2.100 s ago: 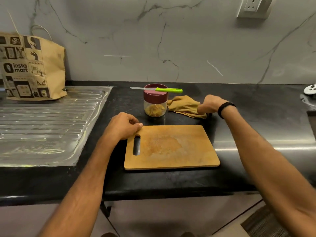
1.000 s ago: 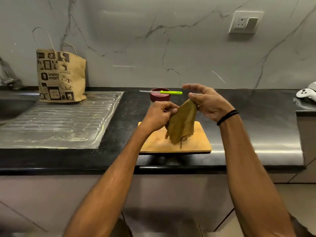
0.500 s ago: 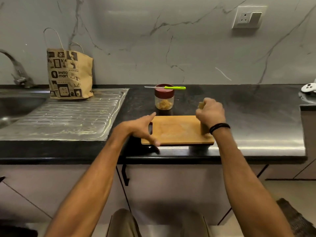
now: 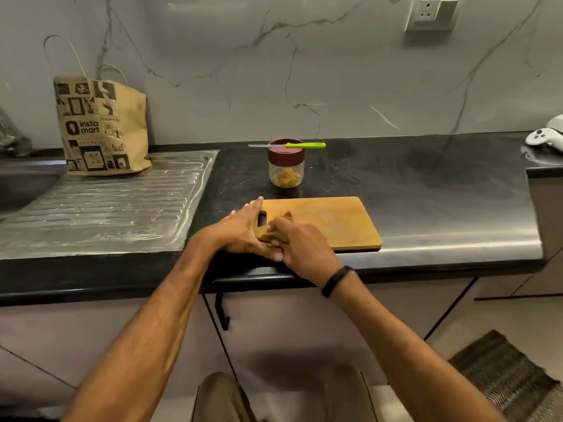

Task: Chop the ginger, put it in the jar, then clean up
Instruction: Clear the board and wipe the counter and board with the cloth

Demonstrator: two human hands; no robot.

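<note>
A wooden cutting board lies on the black counter near its front edge. My left hand rests flat with straight fingers at the board's left end, beside the handle slot. My right hand grips a bunched brown cloth and presses it on the board's left part, right against my left hand. Behind the board stands a glass jar with a dark red lid and chopped ginger inside. A green-handled knife lies across the lid.
A steel drainboard and sink fill the left of the counter, with a printed paper bag at its back. A white controller sits at the far right. A wall socket is above. A floor mat lies lower right.
My right hand picked the cloth up from beside the jar, both hands bunched it, then the right hand swept it across the board from the right end to the left. My left hand settled at the board's left end.
</note>
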